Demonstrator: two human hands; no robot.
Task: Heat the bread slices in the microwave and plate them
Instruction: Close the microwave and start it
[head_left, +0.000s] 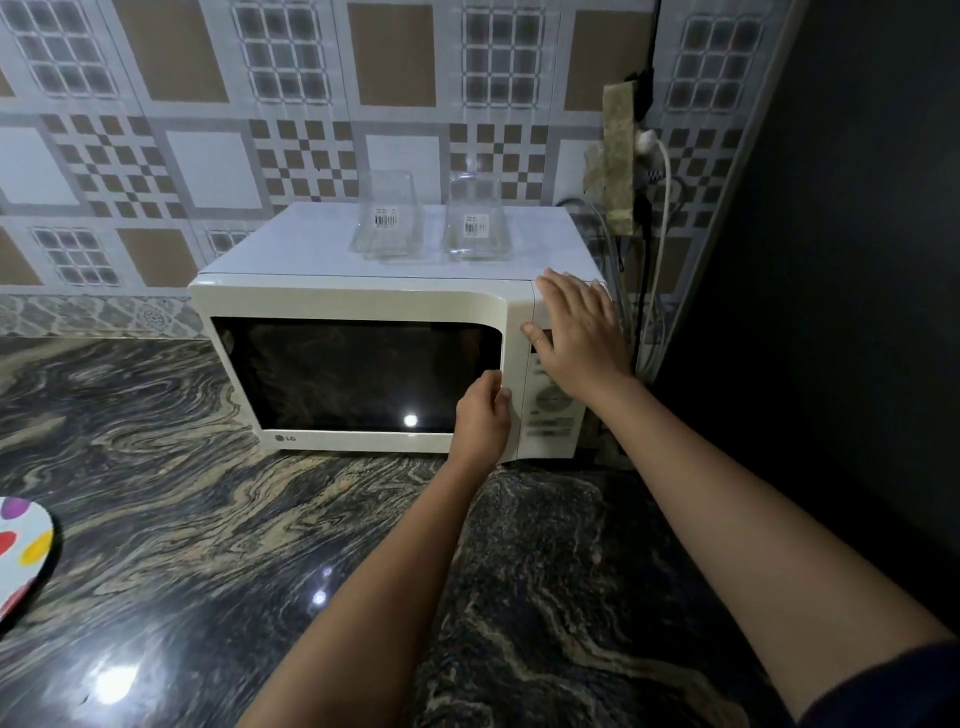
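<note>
You face one microwave (384, 358), door shut, right door edge under fingers (491, 387) of your left hand (480, 421). Two hands in view; right hand (579, 338) spread flat, fingertips on control panel's top corner. Two clear glass containers (387, 215) (475, 218) on microwave top, beyond your right fingertips. One spotted plate (21, 551), partly visible, far left of your fingers.

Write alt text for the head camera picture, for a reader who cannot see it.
A person's left hand grips the door edge of a closed white LG microwave while the right hand lies flat on its top right corner. Two clear glass containers stand on top; a spotted plate lies at the counter's left edge.
</note>
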